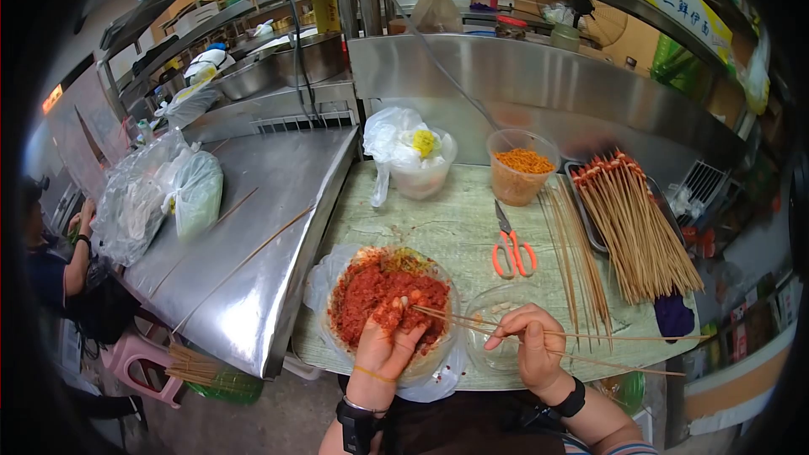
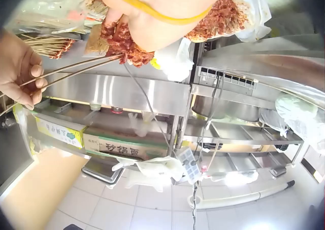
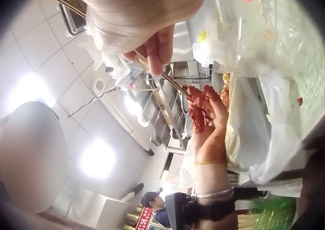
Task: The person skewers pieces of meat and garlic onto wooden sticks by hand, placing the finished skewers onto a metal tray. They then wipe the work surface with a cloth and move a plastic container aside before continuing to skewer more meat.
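Note:
In the head view a bowl of red-coated meat [image 1: 354, 291], lined with a plastic bag, stands near the table's front edge. Over it my left hand [image 1: 383, 358] grips a clump of the red meat [image 3: 198, 115] between smeared fingers. My right hand [image 1: 535, 350] pinches two thin bamboo skewers [image 1: 628, 338], whose long ends stretch out to the right. Their other ends reach the clump at the left fingertips, as the left wrist view also shows. Below the skewers is a clear plastic container [image 1: 489, 358], partly covered by the right hand.
Orange-handled scissors [image 1: 512, 254], loose skewers [image 1: 581, 261] and a tub of orange crumbs [image 1: 521, 177] lie beyond the hands. At right, a tray holds many loaded skewers [image 1: 636, 227]. A bagged tub [image 1: 417, 160] stands at the back. Another person [image 1: 63, 261] is at far left.

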`<state>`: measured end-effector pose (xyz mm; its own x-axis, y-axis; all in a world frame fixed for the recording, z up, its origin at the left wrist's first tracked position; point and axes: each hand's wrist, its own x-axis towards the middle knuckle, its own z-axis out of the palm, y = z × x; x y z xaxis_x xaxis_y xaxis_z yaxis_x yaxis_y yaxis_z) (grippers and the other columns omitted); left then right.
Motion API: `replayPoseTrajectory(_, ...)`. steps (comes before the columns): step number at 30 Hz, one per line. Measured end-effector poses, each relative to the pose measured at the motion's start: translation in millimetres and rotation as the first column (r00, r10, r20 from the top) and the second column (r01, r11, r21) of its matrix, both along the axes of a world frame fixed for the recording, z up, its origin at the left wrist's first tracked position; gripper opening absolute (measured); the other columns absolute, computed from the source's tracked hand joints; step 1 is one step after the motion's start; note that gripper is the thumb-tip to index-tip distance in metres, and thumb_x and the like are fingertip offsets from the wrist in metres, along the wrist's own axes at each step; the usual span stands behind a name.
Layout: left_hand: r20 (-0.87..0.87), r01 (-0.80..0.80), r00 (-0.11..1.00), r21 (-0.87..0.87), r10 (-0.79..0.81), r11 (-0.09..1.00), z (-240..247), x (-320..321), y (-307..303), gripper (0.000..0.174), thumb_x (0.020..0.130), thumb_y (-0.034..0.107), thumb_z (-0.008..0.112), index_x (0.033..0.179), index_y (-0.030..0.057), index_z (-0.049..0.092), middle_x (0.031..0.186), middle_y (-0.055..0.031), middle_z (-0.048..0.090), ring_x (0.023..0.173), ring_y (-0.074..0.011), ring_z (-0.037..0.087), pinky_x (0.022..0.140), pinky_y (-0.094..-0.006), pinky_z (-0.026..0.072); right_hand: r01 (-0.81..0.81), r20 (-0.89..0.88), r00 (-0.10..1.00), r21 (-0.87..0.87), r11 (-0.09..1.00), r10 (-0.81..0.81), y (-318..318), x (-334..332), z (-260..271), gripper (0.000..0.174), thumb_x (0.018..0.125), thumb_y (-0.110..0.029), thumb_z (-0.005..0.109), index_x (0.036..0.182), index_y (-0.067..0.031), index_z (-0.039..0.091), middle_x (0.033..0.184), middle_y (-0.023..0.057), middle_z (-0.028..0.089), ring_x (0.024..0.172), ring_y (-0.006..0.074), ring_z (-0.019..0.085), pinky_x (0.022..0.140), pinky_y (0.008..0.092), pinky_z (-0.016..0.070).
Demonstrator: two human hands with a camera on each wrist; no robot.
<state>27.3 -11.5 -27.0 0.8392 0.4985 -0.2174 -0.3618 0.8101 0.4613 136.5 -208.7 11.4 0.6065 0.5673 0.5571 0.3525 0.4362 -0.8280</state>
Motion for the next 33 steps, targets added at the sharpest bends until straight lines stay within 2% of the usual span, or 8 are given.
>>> replayPoseTrajectory(6, 0.035, 0.034, 0.999, -0.058, -0.032, 0.998, -2, -1, 1, 0.027, 0.092, 0.01, 0.059, 0.118, 0.005, 0.057, 0.116, -0.0108, 0.063, 0.108, -0.0271, 0.059, 0.094, -0.0456, 0.0491, 0.037, -0.016, 0.999, 0.017, 0.999, -0.036, 1, -3, -2, 0.042, 0.102, -0.03, 0.039, 0.089, 0.0048, 0.058, 0.089, 0.0151, 0.059, 0.071, 0.023, 0.068, 0.07, 0.0309, 0.0516)
replayPoseTrajectory(9, 0.052, 0.055, 0.997, -0.061, -0.052, 0.997, -7, -4, 2, 0.031, 0.094, 0.015, 0.056, 0.122, 0.0029, 0.054, 0.123, -0.0114, 0.06, 0.117, -0.0277, 0.055, 0.101, -0.0468, 0.0449, 0.034, -0.066, 0.997, 0.045, 0.998, -0.031, 2, -4, -2, 0.042, 0.102, -0.03, 0.039, 0.089, 0.005, 0.058, 0.09, 0.0152, 0.058, 0.071, 0.0236, 0.068, 0.069, 0.0317, 0.0516)
replayPoseTrajectory(11, 0.131, 0.091, 0.988, -0.099, -0.077, 0.991, -8, -5, 1, 0.03, 0.094, 0.018, 0.058, 0.12, 0.003, 0.056, 0.122, -0.0112, 0.061, 0.117, -0.027, 0.055, 0.101, -0.0467, 0.0449, -0.009, -0.073, 0.997, 0.076, 0.997, 0.015, 3, -3, -2, 0.038, 0.103, -0.028, 0.036, 0.09, 0.0043, 0.053, 0.091, 0.0172, 0.054, 0.07, 0.0222, 0.061, 0.061, 0.0353, 0.0577)
replayPoseTrajectory(15, 0.128, 0.077, 0.99, -0.103, -0.064, 0.992, -8, -4, -1, 0.029, 0.093, 0.02, 0.059, 0.117, 0.0032, 0.058, 0.12, -0.0106, 0.062, 0.115, -0.0259, 0.056, 0.101, -0.0463, 0.0455, 0.018, -0.032, 0.999, 0.049, 0.999, -0.016, 2, -5, -3, 0.039, 0.103, -0.028, 0.036, 0.089, 0.0044, 0.053, 0.09, 0.0169, 0.054, 0.07, 0.0218, 0.06, 0.061, 0.0355, 0.0579)
replayPoseTrajectory(21, 0.192, 0.086, 0.98, -0.22, -0.043, 0.972, -5, -5, -4, 0.028, 0.091, 0.009, 0.06, 0.118, 0.0033, 0.056, 0.116, -0.0109, 0.063, 0.111, -0.0264, 0.058, 0.1, -0.0457, 0.0466, 0.025, 0.007, 1.0, 0.055, 0.998, -0.026, 4, -8, -3, 0.04, 0.102, -0.029, 0.037, 0.089, 0.0045, 0.053, 0.088, 0.0169, 0.053, 0.069, 0.021, 0.059, 0.061, 0.0365, 0.0581)
replayPoseTrajectory(24, 0.193, 0.075, 0.981, -0.211, -0.034, 0.975, -2, -4, -6, 0.029, 0.091, 0.009, 0.06, 0.119, 0.0031, 0.056, 0.117, -0.0112, 0.063, 0.112, -0.0264, 0.058, 0.101, -0.0458, 0.0459, 0.045, 0.038, 0.998, 0.058, 0.997, -0.047, 4, -11, -4, 0.039, 0.102, -0.029, 0.037, 0.09, 0.0038, 0.054, 0.088, 0.017, 0.054, 0.068, 0.0216, 0.061, 0.061, 0.0358, 0.0572)
replayPoseTrajectory(26, 0.139, 0.047, 0.99, -0.151, -0.026, 0.987, 4, -3, -8, 0.027, 0.09, 0.015, 0.064, 0.114, 0.0044, 0.058, 0.112, -0.0088, 0.065, 0.109, -0.0241, 0.059, 0.102, -0.0457, 0.045, 0.066, 0.063, 0.996, 0.058, 0.996, -0.07, 3, -12, -6, 0.036, 0.102, -0.028, 0.041, 0.089, 0.001, 0.058, 0.086, 0.0152, 0.06, 0.068, 0.022, 0.067, 0.065, 0.0298, 0.0507)
replayPoseTrajectory(33, 0.198, 0.081, 0.979, -0.19, -0.043, 0.978, -4, -4, -5, 0.03, 0.092, 0.01, 0.058, 0.121, 0.0013, 0.054, 0.119, -0.0125, 0.062, 0.113, -0.0267, 0.057, 0.102, -0.0449, 0.045, 0.05, 0.079, 0.995, 0.044, 0.998, -0.054, 2, -10, -3, 0.035, 0.101, -0.028, 0.042, 0.092, 0.0012, 0.06, 0.085, 0.015, 0.061, 0.069, 0.0211, 0.067, 0.066, 0.0297, 0.0499)
